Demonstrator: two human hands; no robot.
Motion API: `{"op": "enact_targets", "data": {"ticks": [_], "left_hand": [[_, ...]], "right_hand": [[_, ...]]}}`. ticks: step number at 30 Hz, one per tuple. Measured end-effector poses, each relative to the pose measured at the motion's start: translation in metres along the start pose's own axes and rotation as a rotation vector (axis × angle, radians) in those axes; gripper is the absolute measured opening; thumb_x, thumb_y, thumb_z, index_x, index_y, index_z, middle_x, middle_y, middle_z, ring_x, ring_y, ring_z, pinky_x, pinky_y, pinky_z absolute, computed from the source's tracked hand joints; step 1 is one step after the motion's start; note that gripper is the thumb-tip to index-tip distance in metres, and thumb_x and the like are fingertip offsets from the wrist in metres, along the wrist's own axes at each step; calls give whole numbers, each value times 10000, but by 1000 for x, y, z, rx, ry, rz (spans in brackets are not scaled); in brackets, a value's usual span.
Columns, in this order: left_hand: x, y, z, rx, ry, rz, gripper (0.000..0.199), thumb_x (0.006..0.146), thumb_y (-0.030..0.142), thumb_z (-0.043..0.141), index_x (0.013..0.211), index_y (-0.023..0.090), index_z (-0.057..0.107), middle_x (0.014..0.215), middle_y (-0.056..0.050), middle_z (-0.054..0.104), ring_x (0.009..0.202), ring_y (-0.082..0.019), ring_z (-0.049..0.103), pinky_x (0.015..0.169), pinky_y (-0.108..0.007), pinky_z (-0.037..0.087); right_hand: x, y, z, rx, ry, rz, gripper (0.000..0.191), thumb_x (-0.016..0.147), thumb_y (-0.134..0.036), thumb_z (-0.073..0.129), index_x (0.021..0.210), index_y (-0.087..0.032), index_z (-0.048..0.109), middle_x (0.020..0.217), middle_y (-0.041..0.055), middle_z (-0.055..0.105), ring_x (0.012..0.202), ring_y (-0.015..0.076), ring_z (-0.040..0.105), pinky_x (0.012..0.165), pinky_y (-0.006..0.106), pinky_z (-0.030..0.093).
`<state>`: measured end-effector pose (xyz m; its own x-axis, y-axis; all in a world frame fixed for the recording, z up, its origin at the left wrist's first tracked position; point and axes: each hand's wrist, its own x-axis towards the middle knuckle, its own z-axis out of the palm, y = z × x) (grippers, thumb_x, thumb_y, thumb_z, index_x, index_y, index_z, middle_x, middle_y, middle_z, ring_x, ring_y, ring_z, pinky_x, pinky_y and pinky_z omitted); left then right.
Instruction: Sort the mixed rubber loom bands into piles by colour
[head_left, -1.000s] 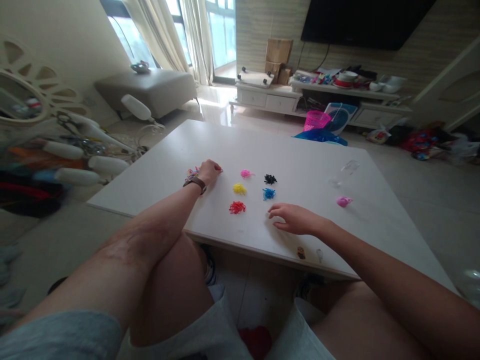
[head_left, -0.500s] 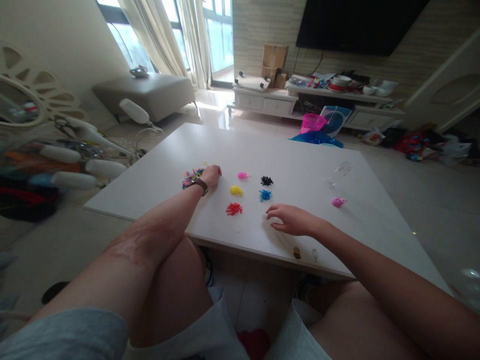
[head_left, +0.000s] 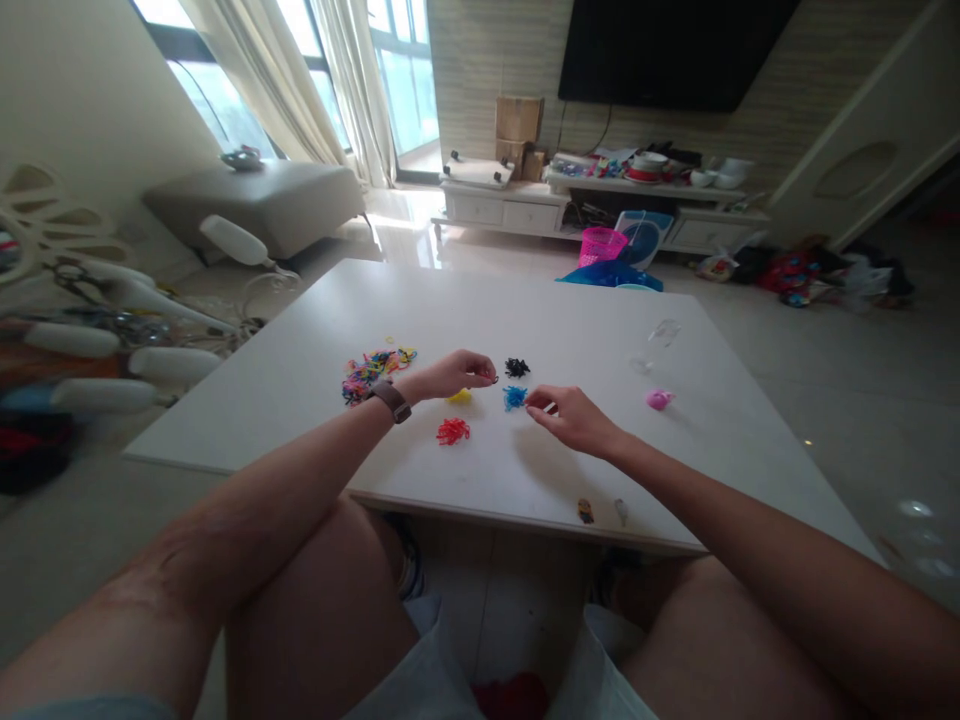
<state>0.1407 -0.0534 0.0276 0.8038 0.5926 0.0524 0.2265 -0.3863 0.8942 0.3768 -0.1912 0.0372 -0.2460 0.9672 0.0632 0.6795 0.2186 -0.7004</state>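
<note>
Pinching a tiny dark loop (head_left: 495, 380) just left of the blue pile (head_left: 514, 398)
Left hand (head_left: 466, 372) is gripping it; guessing it's super light and stretchy, so pinching one edge is making sense. Right hand (head_left: 570, 418) is hovering half-curled right of the pile, can't tell if it's holding anything.

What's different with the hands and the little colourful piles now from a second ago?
The left hand moved right, from the mixed pile toward the black pile, pinching a small dark band; it now partly covers the yellow pile. The right hand moved slightly forward, closer to the blue pile. The red pile and pink toy stayed put.
</note>
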Motion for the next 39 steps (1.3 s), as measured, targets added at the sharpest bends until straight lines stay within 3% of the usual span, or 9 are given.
{"op": "enact_targets", "data": {"ticks": [5,9,16,30,39], "left_hand": [[-3,24,18,-8,-92,72,213,813,352,727,821,141,708,828,-45,687,788,-157,590,759,-286,470],[-4,30,23,5,-138,97,173,831,317,709,834,144,720,806,-34,691,774,-151,592,734,-270,459],[-6,33,23,11,-120,96,118,820,262,703,832,150,740,795,-30,701,754,-143,598,708,-256,452],[-7,22,23,22,-31,32,279,791,372,784,934,134,818,719,-38,685,670,-126,547,615,-252,398],[-6,27,32,11,-42,41,338,774,384,812,997,130,810,667,-18,645,604,-105,526,548,-228,370]], "right_hand": [[7,-1,3,485,-25,133,275,876,-374,714,1075,-185,739,1016,83,783,918,195,716,787,318,564],[8,-6,6,685,-34,177,370,795,-455,803,1052,-193,757,998,70,783,916,193,726,827,334,568],[11,-6,8,687,87,145,343,670,-461,877,809,-172,756,777,39,751,754,174,691,790,354,571],[10,-6,4,663,156,138,396,617,-488,913,792,-172,751,791,50,753,750,179,688,781,354,574],[11,-2,6,606,181,103,352,658,-477,880,786,-180,741,782,41,741,735,178,680,752,342,569]]}}
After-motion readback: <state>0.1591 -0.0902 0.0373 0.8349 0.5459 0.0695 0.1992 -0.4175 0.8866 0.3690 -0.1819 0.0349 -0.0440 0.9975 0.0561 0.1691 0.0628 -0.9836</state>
